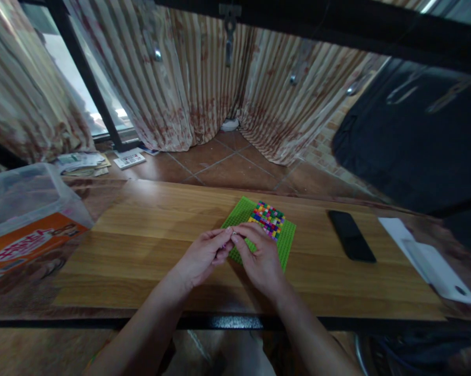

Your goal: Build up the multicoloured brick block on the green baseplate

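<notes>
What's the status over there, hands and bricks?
Left hand and right hand pinched together over green baseplate. Multicolour brick patch on it. Phone lies clear.

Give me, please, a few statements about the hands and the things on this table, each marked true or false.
1. A green baseplate lies on the table. True.
2. The brick patch on the baseplate is one colour. False: it mixes many colours.
3. The left hand and right hand meet at their fingertips over the baseplate's near edge. True.
4. A black phone lies left of the baseplate. False: it lies to the right.
5. The right hand rests on the phone. False: it is apart from it, at the baseplate.
6. A clear bin stands at the far left. True.
</notes>
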A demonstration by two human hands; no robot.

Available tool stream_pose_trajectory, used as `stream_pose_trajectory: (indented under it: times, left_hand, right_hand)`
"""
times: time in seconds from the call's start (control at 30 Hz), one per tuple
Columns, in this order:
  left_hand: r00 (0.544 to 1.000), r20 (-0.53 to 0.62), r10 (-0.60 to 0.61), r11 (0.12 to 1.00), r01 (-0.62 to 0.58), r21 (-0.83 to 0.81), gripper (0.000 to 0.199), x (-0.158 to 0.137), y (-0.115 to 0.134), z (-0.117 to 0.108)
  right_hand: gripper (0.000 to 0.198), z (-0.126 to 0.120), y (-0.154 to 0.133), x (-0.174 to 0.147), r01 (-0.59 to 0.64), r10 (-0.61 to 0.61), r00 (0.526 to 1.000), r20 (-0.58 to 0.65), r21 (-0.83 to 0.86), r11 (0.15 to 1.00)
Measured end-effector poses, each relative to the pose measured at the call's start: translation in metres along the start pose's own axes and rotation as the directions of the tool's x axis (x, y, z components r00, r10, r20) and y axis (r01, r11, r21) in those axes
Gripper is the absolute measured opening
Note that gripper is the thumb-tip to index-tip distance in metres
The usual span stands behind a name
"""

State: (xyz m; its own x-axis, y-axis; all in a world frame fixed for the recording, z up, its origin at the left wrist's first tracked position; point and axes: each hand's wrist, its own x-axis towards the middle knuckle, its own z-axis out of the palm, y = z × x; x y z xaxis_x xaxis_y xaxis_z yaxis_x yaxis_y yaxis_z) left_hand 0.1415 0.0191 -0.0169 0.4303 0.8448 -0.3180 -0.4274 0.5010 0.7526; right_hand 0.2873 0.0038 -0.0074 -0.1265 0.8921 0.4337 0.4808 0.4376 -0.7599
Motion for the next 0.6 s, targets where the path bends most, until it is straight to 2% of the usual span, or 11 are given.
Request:
stream_pose_trajectory:
  times: [0.13,0.27,0.43,0.6]
  left_hand:
    - [1.000,0.005,-0.011,0.999,0.011,-0.044,0.037,0.000,-0.002,0.001]
    - [0.996,-0.087,-0.038,0.993,0.028,-0.118,0.035,0.000,0.001,0.003]
    - [0.985,-0.134,-0.106,0.966,0.070,-0.248,0.033,-0.001,0.011,0.005]
    - [0.992,-0.093,-0.087,0.952,0.055,-0.302,0.022,-0.001,0.011,0.002]
  right_hand:
    - [0.015,-0.001,0.002,0.000,-0.017,0.018,0.999,-0.041,0.040,0.999]
    - [0.012,-0.008,0.011,0.002,-0.106,0.128,0.971,-0.201,0.120,0.987]
    - [0.016,-0.026,0.023,0.012,-0.230,0.354,0.859,-0.371,0.338,0.913]
    - [0.022,-0.050,0.040,0.022,-0.235,0.423,0.754,-0.502,0.395,0.888]
